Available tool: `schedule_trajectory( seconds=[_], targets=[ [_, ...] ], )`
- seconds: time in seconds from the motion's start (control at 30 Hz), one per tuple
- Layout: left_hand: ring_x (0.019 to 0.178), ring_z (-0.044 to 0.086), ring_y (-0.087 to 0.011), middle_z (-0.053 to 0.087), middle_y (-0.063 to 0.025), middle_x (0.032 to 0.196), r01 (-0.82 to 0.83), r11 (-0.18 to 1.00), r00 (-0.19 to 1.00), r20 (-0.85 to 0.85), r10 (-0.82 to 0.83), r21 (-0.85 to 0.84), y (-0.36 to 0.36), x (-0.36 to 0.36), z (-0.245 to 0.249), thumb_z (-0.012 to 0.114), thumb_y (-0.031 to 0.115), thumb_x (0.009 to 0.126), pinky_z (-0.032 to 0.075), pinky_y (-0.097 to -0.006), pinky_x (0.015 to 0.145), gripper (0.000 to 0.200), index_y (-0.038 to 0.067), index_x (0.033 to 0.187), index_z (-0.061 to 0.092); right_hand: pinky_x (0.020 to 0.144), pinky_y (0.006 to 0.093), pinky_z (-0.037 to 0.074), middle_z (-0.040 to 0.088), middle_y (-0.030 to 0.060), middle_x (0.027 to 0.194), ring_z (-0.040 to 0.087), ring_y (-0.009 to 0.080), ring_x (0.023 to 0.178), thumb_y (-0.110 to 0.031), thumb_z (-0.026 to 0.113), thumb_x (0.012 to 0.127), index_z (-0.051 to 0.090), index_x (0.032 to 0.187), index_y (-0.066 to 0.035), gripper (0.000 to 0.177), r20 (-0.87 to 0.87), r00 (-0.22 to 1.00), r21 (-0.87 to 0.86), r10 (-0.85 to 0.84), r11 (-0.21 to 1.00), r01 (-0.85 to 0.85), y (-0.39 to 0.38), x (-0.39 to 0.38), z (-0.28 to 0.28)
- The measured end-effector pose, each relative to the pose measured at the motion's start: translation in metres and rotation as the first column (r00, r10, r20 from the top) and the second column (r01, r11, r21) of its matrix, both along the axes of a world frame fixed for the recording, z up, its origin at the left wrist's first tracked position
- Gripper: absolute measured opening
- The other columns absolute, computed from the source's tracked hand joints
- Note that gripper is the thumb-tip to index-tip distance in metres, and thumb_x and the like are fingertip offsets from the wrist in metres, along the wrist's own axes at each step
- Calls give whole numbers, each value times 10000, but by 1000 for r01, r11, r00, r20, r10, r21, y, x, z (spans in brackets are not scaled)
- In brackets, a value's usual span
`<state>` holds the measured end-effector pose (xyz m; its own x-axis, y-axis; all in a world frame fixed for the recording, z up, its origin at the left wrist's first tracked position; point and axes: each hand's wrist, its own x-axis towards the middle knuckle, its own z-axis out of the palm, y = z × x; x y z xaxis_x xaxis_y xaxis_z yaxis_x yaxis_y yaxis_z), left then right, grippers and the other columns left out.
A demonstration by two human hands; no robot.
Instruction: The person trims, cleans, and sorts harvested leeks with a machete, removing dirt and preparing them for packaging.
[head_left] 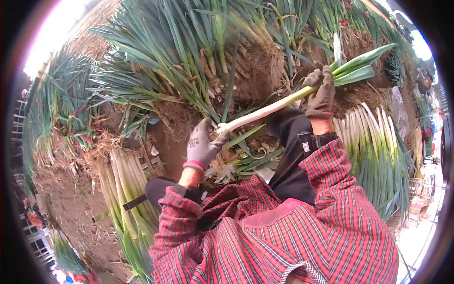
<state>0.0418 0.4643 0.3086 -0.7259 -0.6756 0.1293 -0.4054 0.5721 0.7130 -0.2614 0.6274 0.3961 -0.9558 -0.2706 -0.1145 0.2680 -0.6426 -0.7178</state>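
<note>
A single long green onion (269,109) slants across the middle of the view, its white root end at the left and its green leaves at the upper right. My right hand (320,91), in a dirty work glove, is closed around the stalk just below the leaves. My left hand (202,144), in a grey glove with a pink cuff, pinches at the root end between thumb and fingers. Below the stalk lie loose leaves and peelings (246,158) on the ground between my knees.
A large heap of green onions with earthy roots (189,52) stands ahead. Rows of cleaned green onions lie at my left (127,189) and right (371,146). Another bunch (66,253) is at the lower left. Clear plastic (400,111) hangs at the right.
</note>
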Motion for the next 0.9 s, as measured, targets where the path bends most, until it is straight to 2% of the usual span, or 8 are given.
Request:
schedule_trajectory(
  seconds=[0.03,0.13,0.3,0.4,0.47,0.57,0.67,0.9],
  targets=[
    [949,605,-344,625,-139,1045,-75,968,997,-21,72,-239,7,-2,16,753,439,757,472,-428,864,469,67,1015,629,482,222,389,466,-51,667,405,62,519,-257,584,942,586,1051,-18,263,-4,1000,-4,-9,1000,9,-1,-3,6],
    [879,594,-309,613,-116,977,-5,839,1000,-3,4,-544,16,3,51,772,429,702,466,-437,824,416,95,900,622,491,226,392,463,-49,667,405,66,522,-248,586,941,580,1061,-12,265,-135,990,-1,44,999,-44,-3,-2,26],
    [817,596,-250,594,-31,793,121,729,988,156,-19,-674,12,0,44,685,283,781,469,-412,786,162,130,815,643,521,219,391,446,-66,656,392,50,521,-247,577,948,579,1059,-22,251,-154,988,48,14,999,-7,-20,28,62],
    [790,597,-236,593,-34,780,346,628,935,199,-293,-697,22,11,58,679,245,781,476,-404,775,130,123,795,634,521,220,399,455,-74,669,406,37,533,-236,566,953,580,1053,-26,233,-271,958,121,98,990,-67,-17,21,78],
    [697,575,-241,547,-43,674,288,707,894,-85,-441,-645,28,14,82,693,203,772,476,-404,705,169,99,706,577,502,213,390,453,-74,668,401,30,529,-205,554,952,573,1031,-10,211,-219,959,78,179,983,-166,-18,2,84],
    [623,516,-276,508,-69,649,196,805,870,-281,-406,-560,19,20,102,719,140,754,425,-410,630,196,85,681,546,484,200,378,459,-56,659,396,49,514,-164,556,937,566,1007,20,197,-123,930,-106,346,928,-358,-26,-38,66],
    [628,521,-274,512,-71,651,222,815,864,-279,-419,-536,26,29,115,715,136,762,426,-406,635,172,80,702,564,472,213,379,463,-44,658,390,63,501,-155,548,935,567,1006,32,200,-13,956,-75,293,953,-293,-49,-38,69],
    [642,556,-280,556,-74,676,209,803,891,-230,-392,-558,25,46,142,705,156,773,448,-411,640,148,55,758,597,415,209,361,440,-57,620,382,60,444,-119,570,901,573,946,7,134,-71,934,33,350,937,-348,-104,-47,56]
  ],
)
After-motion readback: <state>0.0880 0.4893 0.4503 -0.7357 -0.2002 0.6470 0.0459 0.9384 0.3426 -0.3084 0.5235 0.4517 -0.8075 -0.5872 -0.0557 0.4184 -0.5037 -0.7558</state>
